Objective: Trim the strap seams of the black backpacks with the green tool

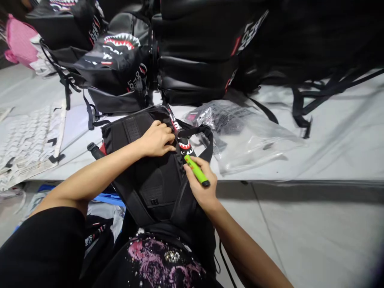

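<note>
A black backpack (163, 168) leans from my lap onto the table edge, its padded back panel and shoulder straps facing up. Its side shows a red and white shark-mouth print. My left hand (159, 139) is closed with curled fingers at the upper side edge of the backpack, gripping its fabric. My right hand (204, 182) is wrapped round a bright green, pen-shaped tool (195, 169) with a black end and orange marks. The tool's far tip is at the backpack's side, near the shark print; what the tip does there is hidden.
Stacked black backpacks (198, 64) with shark prints line the back of the white table (330, 156). A clear plastic bag (249, 140) lies right of my work. White strap-like pieces (33, 140) lie at left, and a pink bag (21, 40) sits far left. A blue-rimmed bag (109, 199) is below.
</note>
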`<state>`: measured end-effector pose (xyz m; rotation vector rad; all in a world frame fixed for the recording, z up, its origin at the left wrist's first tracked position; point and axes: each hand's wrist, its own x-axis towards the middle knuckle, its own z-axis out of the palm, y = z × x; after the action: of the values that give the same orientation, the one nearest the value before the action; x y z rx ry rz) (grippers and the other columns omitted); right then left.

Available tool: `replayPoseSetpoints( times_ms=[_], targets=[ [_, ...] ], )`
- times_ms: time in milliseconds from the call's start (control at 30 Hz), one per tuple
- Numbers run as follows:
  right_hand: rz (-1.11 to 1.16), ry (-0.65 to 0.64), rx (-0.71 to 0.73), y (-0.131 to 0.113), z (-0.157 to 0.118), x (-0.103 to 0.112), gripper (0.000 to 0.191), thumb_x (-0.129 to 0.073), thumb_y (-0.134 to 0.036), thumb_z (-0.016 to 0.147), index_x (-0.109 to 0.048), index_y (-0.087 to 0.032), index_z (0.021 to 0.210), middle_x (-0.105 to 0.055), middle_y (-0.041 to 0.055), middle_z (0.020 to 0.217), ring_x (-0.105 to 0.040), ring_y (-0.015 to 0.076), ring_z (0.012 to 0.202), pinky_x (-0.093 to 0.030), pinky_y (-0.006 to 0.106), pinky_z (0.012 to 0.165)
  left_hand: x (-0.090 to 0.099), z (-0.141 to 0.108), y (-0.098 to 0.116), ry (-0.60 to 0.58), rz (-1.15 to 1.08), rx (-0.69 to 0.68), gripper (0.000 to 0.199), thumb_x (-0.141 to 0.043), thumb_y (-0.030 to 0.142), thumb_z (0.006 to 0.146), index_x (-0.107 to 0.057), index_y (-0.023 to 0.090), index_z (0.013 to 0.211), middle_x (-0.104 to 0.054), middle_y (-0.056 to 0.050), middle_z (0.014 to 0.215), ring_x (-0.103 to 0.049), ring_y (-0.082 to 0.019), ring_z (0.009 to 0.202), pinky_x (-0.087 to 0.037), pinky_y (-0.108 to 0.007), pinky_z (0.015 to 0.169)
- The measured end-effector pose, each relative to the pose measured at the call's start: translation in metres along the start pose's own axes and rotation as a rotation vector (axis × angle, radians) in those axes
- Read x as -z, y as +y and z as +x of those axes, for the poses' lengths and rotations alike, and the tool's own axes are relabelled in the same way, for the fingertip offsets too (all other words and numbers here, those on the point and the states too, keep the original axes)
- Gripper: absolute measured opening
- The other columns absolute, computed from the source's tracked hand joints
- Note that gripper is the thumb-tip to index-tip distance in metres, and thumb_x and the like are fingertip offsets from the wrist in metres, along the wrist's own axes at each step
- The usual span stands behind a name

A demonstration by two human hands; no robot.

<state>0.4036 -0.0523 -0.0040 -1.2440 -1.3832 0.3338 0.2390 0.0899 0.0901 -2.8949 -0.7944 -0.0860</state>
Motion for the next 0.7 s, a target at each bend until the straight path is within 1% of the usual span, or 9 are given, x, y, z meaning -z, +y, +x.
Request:
replayPoseSetpoints(
  times_ms=[67,100,167,233,300,400,467,567,700],
  targets=[
    [0.068,0.041,-0.141,-0.010,0.010,-0.003,0.020,-0.064,-0.036,0.090,-0.063,-0.021,0.103,-0.072,0.0037,0.086,-0.069,0.0184,0.070,-0.057,0.032,0.067,0.000,-0.005,0.005,-0.004,-0.009,-0.011,0.032,-0.073,0.048,0.079,-0.069,0.017,0.086,-0.065,-0.007,0.085,-0.057,-0.027,0.094,-0.036,-0.053,0.103],
    [0.087,0.049,-0.180,-0.013,0.015,-0.006,0.019,-0.063,-0.038,0.090,-0.062,-0.021,0.098,-0.070,0.0019,0.079,-0.067,0.0171,0.064,-0.055,0.031,0.062,-0.002,-0.009,0.008,0.025,0.002,0.002,0.032,-0.076,0.044,0.077,-0.068,0.016,0.090,-0.065,-0.007,0.088,-0.056,-0.028,0.098,-0.032,-0.056,0.108],
    [0.074,0.057,-0.196,-0.015,0.023,-0.011,0.019,-0.062,-0.040,0.089,-0.061,-0.021,0.088,-0.067,0.0000,0.071,-0.063,0.0153,0.058,-0.051,0.029,0.057,-0.011,-0.019,0.015,0.123,-0.001,0.037,0.031,-0.077,0.039,0.077,-0.066,0.015,0.094,-0.066,-0.009,0.098,-0.054,-0.030,0.109,-0.025,-0.058,0.115],
    [0.026,0.077,-0.195,-0.013,0.029,-0.015,0.019,-0.062,-0.039,0.088,-0.061,-0.021,0.083,-0.067,-0.0001,0.070,-0.061,0.0145,0.056,-0.049,0.028,0.055,-0.023,-0.030,0.019,0.245,-0.073,0.024,0.027,-0.074,0.038,0.081,-0.063,0.016,0.093,-0.066,-0.008,0.104,-0.052,-0.029,0.117,-0.021,-0.058,0.119],
    [0.039,0.080,-0.244,-0.011,0.033,-0.015,0.022,-0.061,-0.040,0.088,-0.060,-0.020,0.080,-0.067,0.0003,0.068,-0.060,0.0142,0.054,-0.049,0.028,0.053,-0.036,-0.038,0.019,0.353,-0.159,-0.018,0.025,-0.067,0.042,0.086,-0.060,0.018,0.090,-0.067,-0.006,0.104,-0.052,-0.027,0.119,-0.018,-0.057,0.121],
    [0.149,0.032,-0.357,-0.013,0.034,-0.013,0.026,-0.060,-0.043,0.088,-0.060,-0.019,0.079,-0.063,-0.0008,0.061,-0.057,0.0137,0.048,-0.047,0.027,0.048,-0.051,-0.044,0.018,0.441,-0.208,-0.048,0.027,-0.058,0.046,0.092,-0.059,0.019,0.089,-0.068,-0.005,0.103,-0.053,-0.025,0.119,-0.017,-0.056,0.122],
    [0.158,0.004,-0.365,-0.016,0.035,-0.012,0.027,-0.062,-0.044,0.087,-0.061,-0.019,0.079,-0.062,-0.0012,0.058,-0.058,0.0139,0.048,-0.047,0.027,0.048,-0.056,-0.043,0.016,0.497,-0.199,-0.074,0.028,-0.056,0.046,0.093,-0.059,0.019,0.088,-0.069,-0.005,0.102,-0.053,-0.024,0.120,-0.019,-0.055,0.122],
    [0.072,-0.030,-0.317,-0.018,0.035,-0.013,0.026,-0.064,-0.044,0.086,-0.062,-0.019,0.080,-0.063,-0.0015,0.058,-0.060,0.0146,0.050,-0.048,0.028,0.051,-0.060,-0.041,0.015,0.593,-0.169,-0.120,0.025,-0.057,0.043,0.094,-0.058,0.019,0.088,-0.069,-0.005,0.101,-0.054,-0.023,0.118,-0.021,-0.052,0.122],
    [-0.007,-0.072,-0.287,-0.016,0.036,-0.015,0.025,-0.063,-0.044,0.087,-0.062,-0.020,0.082,-0.065,-0.0012,0.060,-0.062,0.0155,0.051,-0.049,0.029,0.053,-0.064,-0.040,0.014,0.625,-0.160,-0.131,0.023,-0.056,0.041,0.094,-0.058,0.019,0.087,-0.069,-0.004,0.099,-0.055,-0.022,0.116,-0.023,-0.051,0.122]
  ],
)
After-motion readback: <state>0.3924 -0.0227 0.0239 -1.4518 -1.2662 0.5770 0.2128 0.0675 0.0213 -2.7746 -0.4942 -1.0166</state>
